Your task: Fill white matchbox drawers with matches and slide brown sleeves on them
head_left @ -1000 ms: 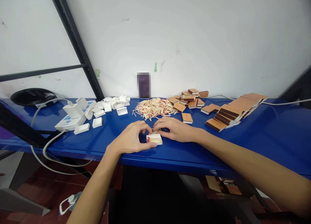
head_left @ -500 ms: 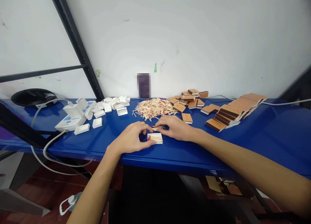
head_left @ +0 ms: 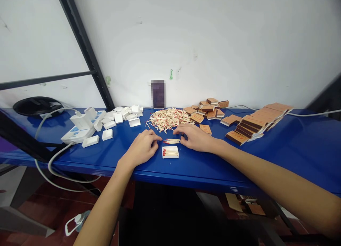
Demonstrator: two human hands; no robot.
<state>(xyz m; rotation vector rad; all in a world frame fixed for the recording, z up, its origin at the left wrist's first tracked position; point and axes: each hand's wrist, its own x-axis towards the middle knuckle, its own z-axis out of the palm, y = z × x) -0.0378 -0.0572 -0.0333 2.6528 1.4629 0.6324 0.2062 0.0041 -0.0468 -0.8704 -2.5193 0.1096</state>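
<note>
A small white matchbox tray (head_left: 174,157) lies on the blue table, with several red-headed matches inside. Just behind it a loose row of matches (head_left: 172,141) rests on the tabletop, heads to the left. My left hand (head_left: 144,147) is beside the heads, index finger stretched toward them, thumb apart, holding nothing. At the other end, my right hand (head_left: 197,137) has its thumb by the match ends and its index finger reaching out behind them. Its fingers are apart. A large heap of matches (head_left: 169,118) spreads behind both hands.
White empty trays (head_left: 117,117) are piled at the left near a white power strip (head_left: 77,134) with cables. Orange-brown matchbox sleeves (head_left: 210,107) lie at the back right. A leaning row of matchboxes (head_left: 255,121) stands farther right. A black shelf post (head_left: 85,50) rises at left.
My left hand has drawn back from the tray to the left. My right hand has loosened from the small row of matches, which now lies in plain sight behind the tray.
</note>
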